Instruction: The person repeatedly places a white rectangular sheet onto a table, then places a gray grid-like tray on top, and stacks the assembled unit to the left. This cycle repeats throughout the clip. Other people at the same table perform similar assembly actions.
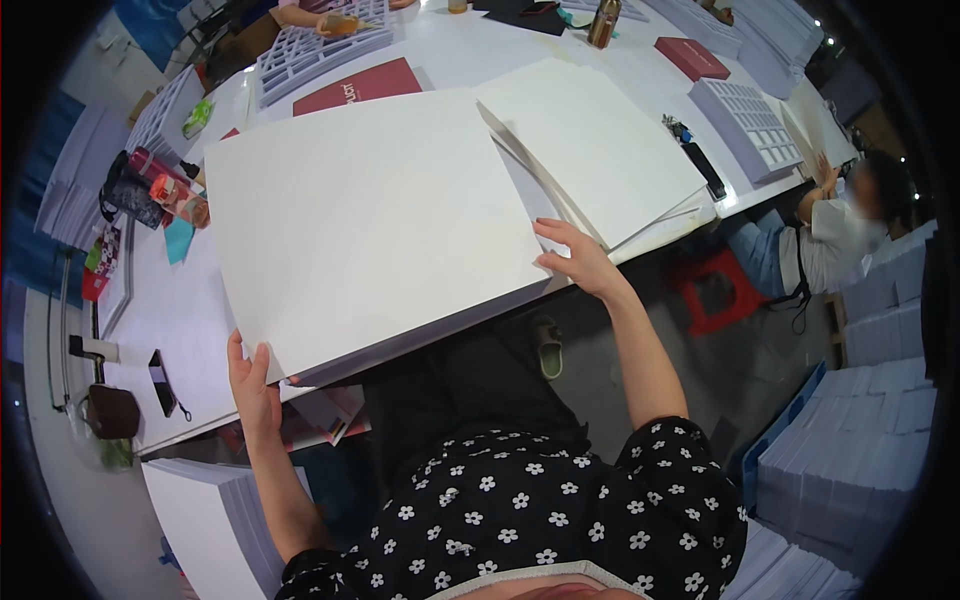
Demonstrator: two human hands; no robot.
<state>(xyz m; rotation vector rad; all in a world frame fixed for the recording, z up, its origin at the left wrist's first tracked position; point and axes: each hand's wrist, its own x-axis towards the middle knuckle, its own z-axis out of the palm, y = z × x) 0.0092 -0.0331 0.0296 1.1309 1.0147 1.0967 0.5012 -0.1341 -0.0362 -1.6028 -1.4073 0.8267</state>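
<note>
A large white board (pixel 370 230) with a thick grey-looking front side lies across the near part of the table in front of me. My left hand (pixel 257 390) grips its near left corner, thumb on top and some fingers hidden beneath. At the near right corner, my right hand (pixel 578 257) holds the side edge between thumb and fingers. Just beyond that hand, a stack of white sheets (pixel 600 140) lies on the table, and its nearest sheet edge is lifted beside the board.
Left are bottles (pixel 180 200), a phone (pixel 161 383) and a teal cloth (pixel 179 240). Grid trays (pixel 745 130) and red boxes (pixel 692 58) stand farther off. A co-worker (pixel 850 220) sits right near a red stool (pixel 712 290). White stacks (pixel 845 430) flank me.
</note>
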